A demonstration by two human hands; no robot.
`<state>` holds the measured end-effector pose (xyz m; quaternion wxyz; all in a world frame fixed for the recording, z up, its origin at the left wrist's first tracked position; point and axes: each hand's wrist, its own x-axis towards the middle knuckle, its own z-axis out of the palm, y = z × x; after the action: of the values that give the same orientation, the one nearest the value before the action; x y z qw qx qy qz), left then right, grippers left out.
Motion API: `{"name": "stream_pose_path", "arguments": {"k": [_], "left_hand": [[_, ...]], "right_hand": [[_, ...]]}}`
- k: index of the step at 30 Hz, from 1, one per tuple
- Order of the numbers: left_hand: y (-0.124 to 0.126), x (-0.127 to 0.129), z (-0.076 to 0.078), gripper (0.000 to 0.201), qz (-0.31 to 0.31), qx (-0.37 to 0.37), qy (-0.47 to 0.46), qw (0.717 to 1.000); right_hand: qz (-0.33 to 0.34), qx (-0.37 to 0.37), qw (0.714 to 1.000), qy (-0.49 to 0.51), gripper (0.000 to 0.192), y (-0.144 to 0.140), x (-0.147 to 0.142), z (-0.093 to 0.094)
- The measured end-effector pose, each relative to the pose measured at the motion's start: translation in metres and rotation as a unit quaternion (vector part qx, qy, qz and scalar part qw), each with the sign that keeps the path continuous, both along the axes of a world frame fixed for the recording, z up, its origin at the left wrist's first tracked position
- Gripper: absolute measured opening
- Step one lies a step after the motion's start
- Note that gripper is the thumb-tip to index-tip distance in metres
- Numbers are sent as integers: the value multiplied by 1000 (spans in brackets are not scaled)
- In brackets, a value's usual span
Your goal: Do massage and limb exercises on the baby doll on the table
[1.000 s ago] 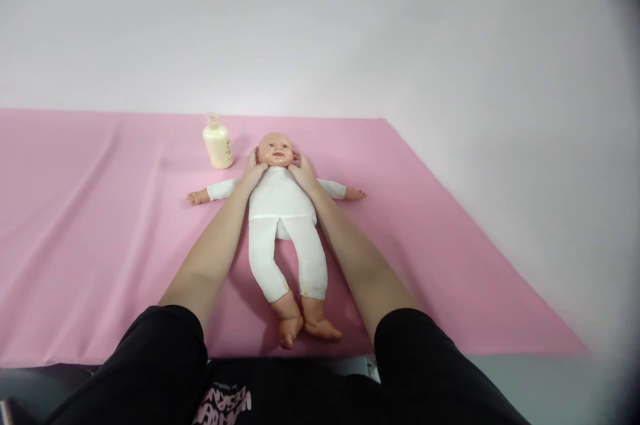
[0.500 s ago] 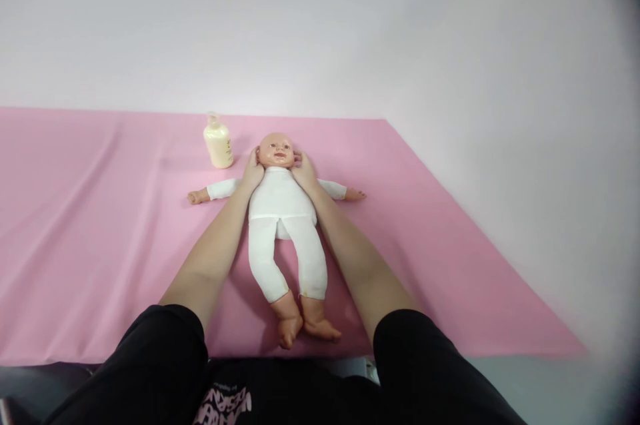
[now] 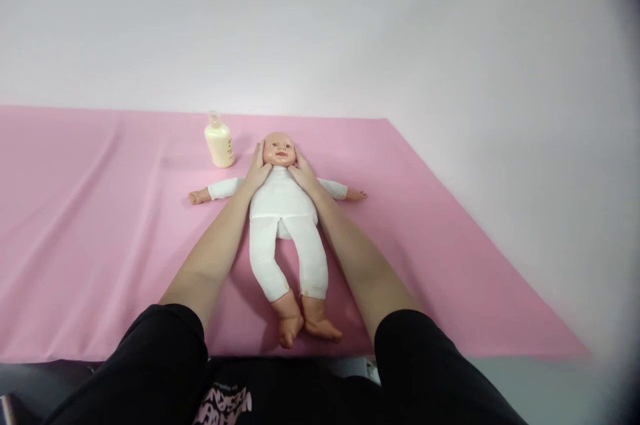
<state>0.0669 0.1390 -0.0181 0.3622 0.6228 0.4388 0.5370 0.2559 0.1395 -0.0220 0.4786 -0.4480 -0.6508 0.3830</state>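
On a counter draped in pink cloth [image 3: 90,225], a cream plastic lotion bottle [image 3: 219,142] stands at the left, just beside the head of a baby doll with a hard plastic head and a soft white cloth body [image 3: 283,202], which lies face-up at the middle. The left hand [image 3: 257,170] cups one cheek and the right hand [image 3: 301,172] the other, each grip open-palmed against the head, not clenched; the doll looks light, its limbs floppy and its head rigid and smooth, so the firm head or stuffed torso seems the surest place to hold.
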Motion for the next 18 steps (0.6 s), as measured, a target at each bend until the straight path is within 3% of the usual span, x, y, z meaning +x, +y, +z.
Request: {"name": "stream_pose_path", "arguments": {"k": [5, 12, 15, 18], "left_hand": [[12, -4, -13, 82, -1, 34, 31, 999], [9, -9, -5, 72, -37, 244, 165, 955], [4, -6, 2, 76, -38, 259, 190, 946], [1, -4, 5, 85, -30, 222, 172, 959]], "right_hand": [[-27, 12, 999, -21, 83, -1, -1, 2], [34, 121, 992, -29, 79, -11, 2, 8], [55, 157, 985, -35, 79, -13, 1, 13], [56, 129, 990, -31, 86, -12, 0, 14]]}}
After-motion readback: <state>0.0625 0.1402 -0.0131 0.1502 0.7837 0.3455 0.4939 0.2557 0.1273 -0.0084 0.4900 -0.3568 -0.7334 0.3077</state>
